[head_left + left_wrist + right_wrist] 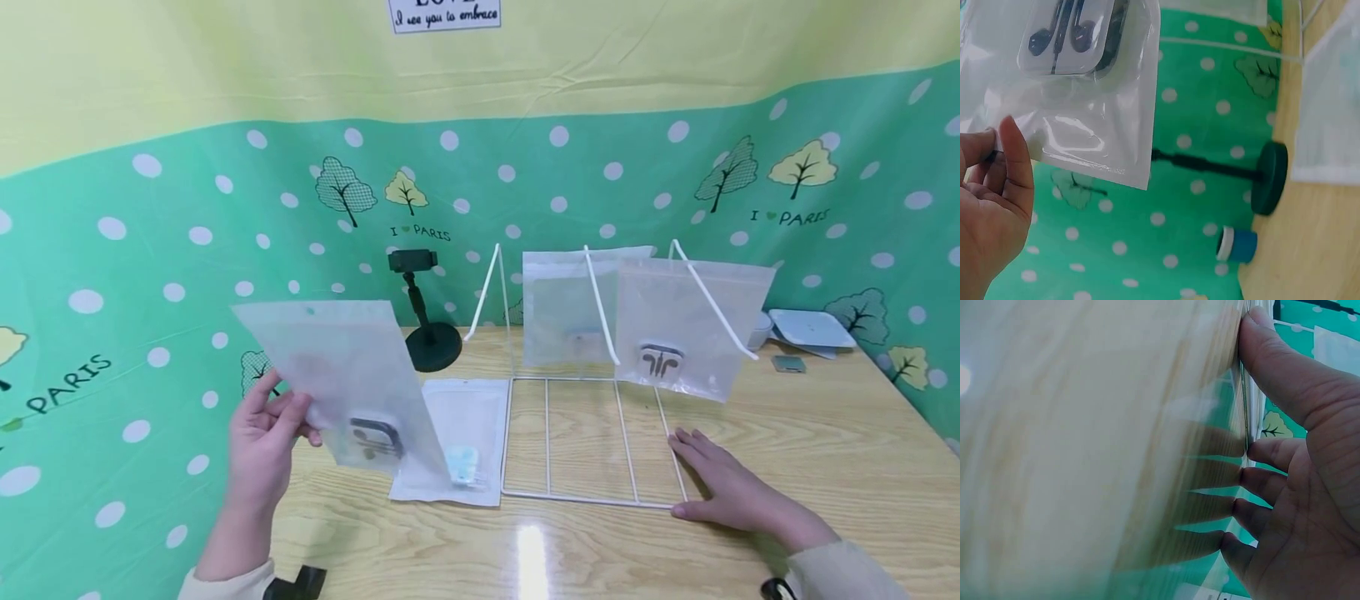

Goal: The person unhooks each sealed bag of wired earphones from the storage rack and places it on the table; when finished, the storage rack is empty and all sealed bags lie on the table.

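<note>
Left hand (264, 446) has its grip pinched on the lower left edge of a frosted clear plastic zip pouch with dark earphones inside (347, 386), thumb in front and fingers behind, holding it up tilted above the left side of the light wooden desk (825, 450). The left wrist view shows the thumb (1015, 164) pressed on the pouch's sealed edge, with the earbuds (1063, 34) sitting in a moulded tray inside.

Right hand (727, 482) isn't gripping anything: it lies flat, palm down on the desk with fingers straight, fingertips (686, 439) touching the right front corner of the white wire rack (592, 442). In the right wrist view the fingertips (1254, 450) press on the glossy wood, right beside the thin wire.

Going outward: just under the held pouch, a second flat white pouch with a pale blue item inside (457, 442) lies on the desk, touching the rack's left side. The rack has a flat base grid and slanted uprights at the back, and two more frosted pouches (570, 304) (690, 325) stand propped between those uprights; the right one shows an earphone tray.

Behind the held pouch there's a small black phone stand with a round base (427, 333). Far right corner has a pale blue flat tray (813, 327) and a small grey square thing (789, 363). Green polka-dot tree-print backdrop (150, 250) all round.
</note>
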{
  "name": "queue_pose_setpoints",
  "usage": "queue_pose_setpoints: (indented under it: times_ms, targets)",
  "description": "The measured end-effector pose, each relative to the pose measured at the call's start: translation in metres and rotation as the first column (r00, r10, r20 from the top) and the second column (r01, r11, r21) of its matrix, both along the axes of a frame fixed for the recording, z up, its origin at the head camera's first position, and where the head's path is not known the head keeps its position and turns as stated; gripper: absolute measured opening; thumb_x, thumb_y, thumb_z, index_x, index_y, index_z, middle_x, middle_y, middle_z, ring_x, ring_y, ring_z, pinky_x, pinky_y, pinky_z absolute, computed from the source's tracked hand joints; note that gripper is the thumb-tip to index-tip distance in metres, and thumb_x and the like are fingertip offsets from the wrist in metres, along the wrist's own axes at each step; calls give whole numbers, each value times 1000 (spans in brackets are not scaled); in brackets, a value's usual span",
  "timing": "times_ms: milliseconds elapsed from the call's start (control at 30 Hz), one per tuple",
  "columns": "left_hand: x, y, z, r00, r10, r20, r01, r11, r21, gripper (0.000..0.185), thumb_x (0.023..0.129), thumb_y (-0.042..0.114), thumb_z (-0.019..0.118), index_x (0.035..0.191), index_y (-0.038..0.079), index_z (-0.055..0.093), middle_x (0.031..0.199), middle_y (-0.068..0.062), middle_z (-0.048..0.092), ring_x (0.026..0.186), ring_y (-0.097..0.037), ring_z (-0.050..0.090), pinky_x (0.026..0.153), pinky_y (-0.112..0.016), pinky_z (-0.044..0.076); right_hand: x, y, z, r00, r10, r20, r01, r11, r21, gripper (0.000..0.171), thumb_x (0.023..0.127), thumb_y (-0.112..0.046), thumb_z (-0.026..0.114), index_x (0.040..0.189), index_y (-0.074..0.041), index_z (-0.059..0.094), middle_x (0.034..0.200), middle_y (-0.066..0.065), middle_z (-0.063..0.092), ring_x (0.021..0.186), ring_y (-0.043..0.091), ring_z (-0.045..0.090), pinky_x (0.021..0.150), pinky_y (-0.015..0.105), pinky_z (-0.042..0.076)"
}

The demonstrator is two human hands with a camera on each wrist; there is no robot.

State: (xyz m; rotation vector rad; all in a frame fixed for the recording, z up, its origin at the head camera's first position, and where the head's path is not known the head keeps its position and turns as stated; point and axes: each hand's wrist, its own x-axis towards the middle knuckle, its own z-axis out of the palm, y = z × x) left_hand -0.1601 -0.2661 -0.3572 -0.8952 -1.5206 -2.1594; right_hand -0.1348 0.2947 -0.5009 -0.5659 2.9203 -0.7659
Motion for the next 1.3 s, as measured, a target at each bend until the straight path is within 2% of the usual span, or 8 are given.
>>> queue_pose_setpoints:
  times_ms: [167, 267, 433, 600, 700, 867, 1067, 1300]
  targets:
    - [-2, -23, -14, 995, 75, 64, -69, 994, -85, 54, 94, -21, 38, 142, 3, 47, 98, -9, 73, 64, -14, 63, 49, -22, 51, 1, 0, -1, 1000, 1, -8, -1, 1000, -3, 101, 73, -58, 75, 144, 5, 40, 150, 31, 30, 134, 56, 23, 102, 70, 23]
    - [-3, -34, -23, 971, 197, 136, -175, 972, -157, 53, 95, -17, 42, 142, 6, 50, 95, -5, 74, 59, -11, 60, 45, -20, 47, 2, 0, -1, 1000, 2, -15, -2, 1000, -4, 102, 73, -59, 75, 144, 5, 40, 150, 31, 30, 134, 57, 23, 102, 70, 23]
    - [-9, -55, -42, 851, 420, 315, -306, 884, -353, 47, 98, 0, 53, 144, 8, 48, 90, 5, 73, 50, -8, 50, 42, -19, 42, 4, 0, -1, 1000, 0, -16, 0, 1000, -1, 101, 73, -59, 75, 144, 5, 41, 149, 31, 31, 134, 57, 24, 103, 70, 24]
    - [-24, -84, -68, 749, 513, 420, -252, 806, -536, 57, 100, 9, 53, 152, 3, 29, 85, 9, 69, 50, -6, 44, 43, -20, 40, 4, -1, -1, 1000, 2, -14, -2, 1000, 0, 101, 73, -59, 75, 143, 6, 41, 149, 31, 31, 134, 57, 24, 102, 70, 24]
    - [-35, -99, -83, 694, 588, 415, -211, 718, -664, 56, 102, 9, 49, 152, 2, 25, 88, -5, 69, 50, -6, 45, 43, -22, 42, 3, 0, -1, 1000, 6, -24, -6, 1000, 4, 102, 73, -59, 75, 143, 6, 41, 149, 32, 31, 134, 57, 24, 102, 70, 24]
    - [-52, -111, -103, 618, 675, 403, -85, 567, -819, 57, 103, 11, 45, 154, 6, 21, 126, -41, 50, 56, -10, 47, 51, -27, 49, 2, 1, -1, 999, 10, -34, -10, 1000, 9, 101, 74, -59, 74, 143, 6, 41, 149, 32, 31, 134, 57, 24, 103, 69, 24]
    - [-66, -107, -115, 581, 707, 404, -4, 499, -867, 57, 100, 5, 44, 153, 3, 23, 131, -41, 45, 61, -18, 53, 54, -31, 51, 1, 0, 0, 1000, 8, -21, -8, 1000, 4, 101, 74, -59, 74, 143, 6, 41, 149, 32, 31, 134, 57, 24, 103, 69, 24]
    - [-82, -97, -122, 618, 717, 322, 6, 406, -914, 56, 96, 0, 48, 149, -3, 30, 121, -42, 51, 51, -16, 52, 49, -32, 52, 2, -1, 2, 1000, -8, 6, 8, 1000, 16, 102, 74, -62, 72, 144, 5, 40, 150, 31, 30, 135, 56, 23, 103, 69, 24]
